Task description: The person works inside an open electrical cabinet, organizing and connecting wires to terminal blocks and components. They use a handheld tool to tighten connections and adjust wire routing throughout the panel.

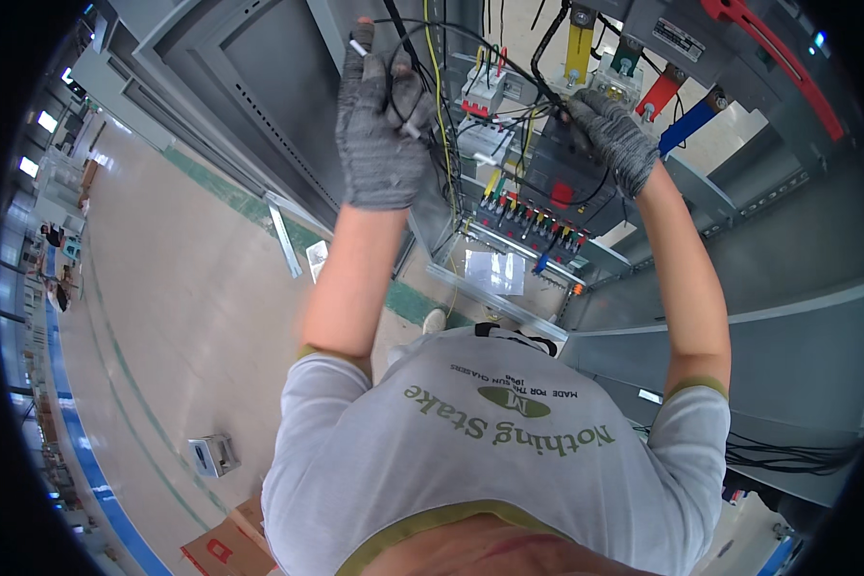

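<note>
While the person leaned over the open cabinet, a thin black wire (477, 36) arced across the top of the frame between both hands, looping over the left and running down to the fingertips of the right. The gloved left hand (384, 130), at upper centre-left, stood with its fingers partly curled and the wire across them, white sleeves (357, 46) showing there; I couldn't tell how firmly it gripped. The gloved right hand (610, 139), upper right of centre, had its fingers bunched narrowly on the wire, just beside the yellow busbar (579, 48). Between and below the hands sat a small white breaker (482, 93), and lower down a row of coloured terminals (533, 221).
</note>
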The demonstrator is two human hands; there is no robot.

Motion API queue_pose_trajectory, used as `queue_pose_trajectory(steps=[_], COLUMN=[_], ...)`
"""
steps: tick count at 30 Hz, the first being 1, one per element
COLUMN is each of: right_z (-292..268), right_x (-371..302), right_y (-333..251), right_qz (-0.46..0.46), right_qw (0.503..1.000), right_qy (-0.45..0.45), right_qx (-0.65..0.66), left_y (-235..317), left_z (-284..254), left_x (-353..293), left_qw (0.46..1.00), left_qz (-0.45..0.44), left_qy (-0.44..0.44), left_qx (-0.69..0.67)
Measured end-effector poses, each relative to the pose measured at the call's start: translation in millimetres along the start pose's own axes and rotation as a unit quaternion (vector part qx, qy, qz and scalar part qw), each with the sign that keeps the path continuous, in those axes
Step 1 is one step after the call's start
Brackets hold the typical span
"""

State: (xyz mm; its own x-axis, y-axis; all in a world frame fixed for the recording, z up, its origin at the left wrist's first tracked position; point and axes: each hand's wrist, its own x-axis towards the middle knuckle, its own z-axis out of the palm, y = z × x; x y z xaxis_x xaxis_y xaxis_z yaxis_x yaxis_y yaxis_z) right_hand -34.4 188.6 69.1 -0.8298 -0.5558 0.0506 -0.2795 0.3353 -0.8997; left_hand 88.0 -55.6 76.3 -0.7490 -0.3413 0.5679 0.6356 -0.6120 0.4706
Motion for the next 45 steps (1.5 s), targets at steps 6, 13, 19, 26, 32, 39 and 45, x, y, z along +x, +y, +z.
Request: queue_pose_trajectory(steps=[6,13,19,26,32,39,45], right_z=[6,9,7,14,16,5,-17], right_x=[-9,-24,-14,-12,-12,-20,-23], right_y=[-13,-25,12,5,9,-1,7], right_qz=[0.009,0.070,0.022,0.006,0.043,0.043,-0.027], right_qw=[0.989,0.988,0.977,0.980,0.969,0.971,0.995], right_qy=[-0.069,0.014,-0.022,-0.026,-0.019,-0.093,-0.043], right_qx=[0.129,0.134,0.209,0.198,0.241,0.218,-0.084], left_y=[-73,-119,-132,-92,-47,-43,44], left_z=[0,15,41,60,70,49,59], left_x=[33,16,-2,-8,1,-9,-32], left_qw=[0.982,0.988,0.993,0.999,0.996,1.000,0.832], left_qz=[0.007,-0.027,-0.053,0.004,0.044,-0.011,0.131], left_qy=[-0.037,-0.035,-0.007,-0.001,-0.043,-0.027,-0.017], left_qx=[-0.182,-0.147,-0.106,-0.048,0.065,-0.011,0.539])
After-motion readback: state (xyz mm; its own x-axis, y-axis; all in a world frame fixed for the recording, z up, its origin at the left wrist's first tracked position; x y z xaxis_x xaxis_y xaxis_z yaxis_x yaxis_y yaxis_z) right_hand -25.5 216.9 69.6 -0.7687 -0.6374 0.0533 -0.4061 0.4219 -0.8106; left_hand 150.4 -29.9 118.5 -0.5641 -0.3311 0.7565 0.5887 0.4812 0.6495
